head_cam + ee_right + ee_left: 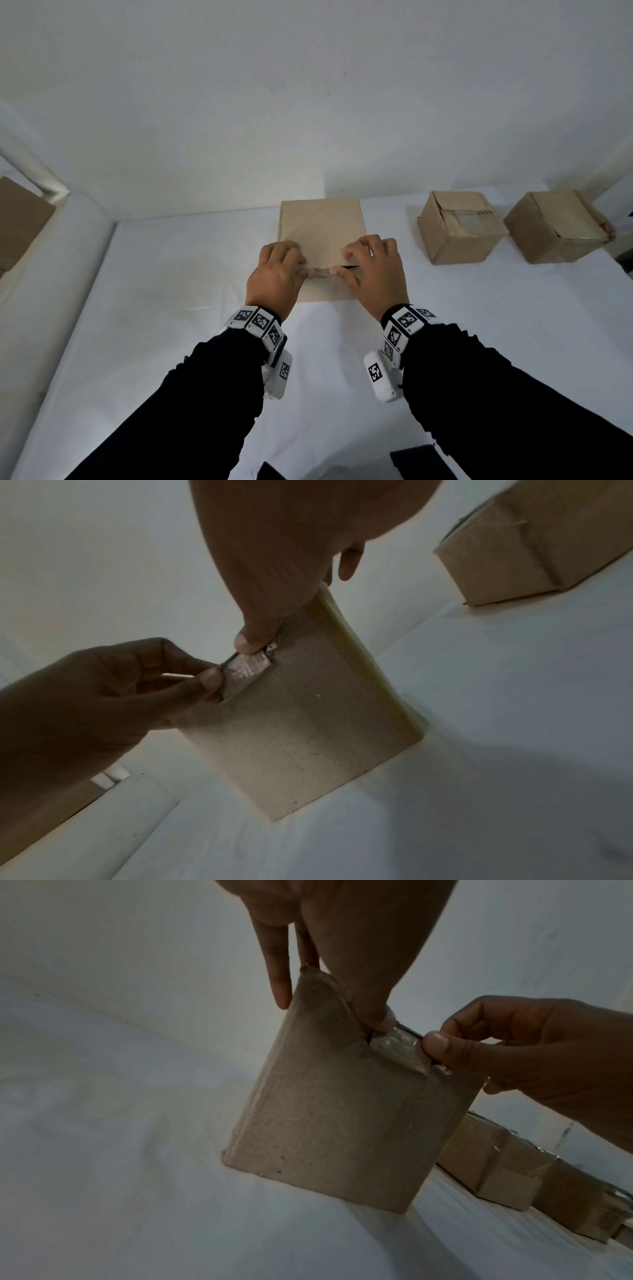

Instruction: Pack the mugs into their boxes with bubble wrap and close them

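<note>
From my head camera I see my box (322,226) sitting on the white table (171,308), in the middle, close to the wall. My left hand (274,274) and my right hand (373,270) are both on the near top edge of it. My fingers are bent over the lid and my thumbs push on the front. Between my thumbs there is a bit of shiny clear tape (320,273). A thin dark gap shows under the lid by my right hand. Two more brown boxes sit off to the right, one near box (455,226) and one far box (555,226), well apart from mine. Both have tape on top.

From my left wrist I see the front of the box (335,1118) standing on the table (120,1150). My left hand (329,934) comes down from above. One finger lies straight along the box corner and my thumb pushes on the top edge by the tape (397,1050). My right hand (534,1053) has bent fingers and its thumb tip pushes on the other end of the tape. The other boxes are behind, low on the right.

From my right wrist I see the box (308,737) again. My right hand (274,561) pushes its thumb down on the tape (248,668). My left hand (113,691) is curled, with its thumb tip at the tape too. One other box (534,547) sits up in the right corner.
</note>
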The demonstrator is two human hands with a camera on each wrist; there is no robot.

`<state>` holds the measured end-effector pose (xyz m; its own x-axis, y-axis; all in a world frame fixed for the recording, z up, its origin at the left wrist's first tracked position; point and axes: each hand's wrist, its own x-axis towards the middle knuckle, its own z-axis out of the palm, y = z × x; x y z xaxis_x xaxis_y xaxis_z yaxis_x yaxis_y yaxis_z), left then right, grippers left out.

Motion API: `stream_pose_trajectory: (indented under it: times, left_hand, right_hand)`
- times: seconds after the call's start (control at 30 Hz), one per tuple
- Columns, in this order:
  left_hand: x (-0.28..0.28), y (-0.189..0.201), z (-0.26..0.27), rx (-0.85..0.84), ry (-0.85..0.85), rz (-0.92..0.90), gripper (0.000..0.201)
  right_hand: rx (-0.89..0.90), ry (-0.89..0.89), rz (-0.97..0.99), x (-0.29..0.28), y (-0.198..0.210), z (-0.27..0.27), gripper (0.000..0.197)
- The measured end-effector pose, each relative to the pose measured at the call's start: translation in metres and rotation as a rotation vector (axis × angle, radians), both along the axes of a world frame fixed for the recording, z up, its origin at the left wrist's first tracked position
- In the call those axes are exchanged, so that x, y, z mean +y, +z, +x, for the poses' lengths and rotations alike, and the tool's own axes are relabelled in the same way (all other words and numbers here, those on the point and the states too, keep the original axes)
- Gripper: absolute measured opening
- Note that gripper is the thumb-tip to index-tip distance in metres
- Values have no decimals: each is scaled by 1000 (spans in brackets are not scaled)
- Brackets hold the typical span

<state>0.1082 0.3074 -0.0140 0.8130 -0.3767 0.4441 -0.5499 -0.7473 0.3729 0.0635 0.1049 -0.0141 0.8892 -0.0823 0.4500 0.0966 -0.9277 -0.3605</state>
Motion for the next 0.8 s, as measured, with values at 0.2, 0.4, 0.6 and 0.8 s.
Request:
stream_pose_trajectory:
  times: [0.2,0.4,0.6,0.8]
  left_hand:
    - [-17,6,25,-40,77,84,15]
    - [-18,4,26,-9,96,118,16]
    - [-3,-1,-7,45,45,186,42]
    - [50,-6,-60,83,43,50,26]
  right_hand:
    - [142,-61,-113,-1,15,31,36]
    - [195,-52,-100,-4,20,43,36]
    - [257,118,-85,-21,17,7,45]
    - [286,253,271,-45,51,-33,21]
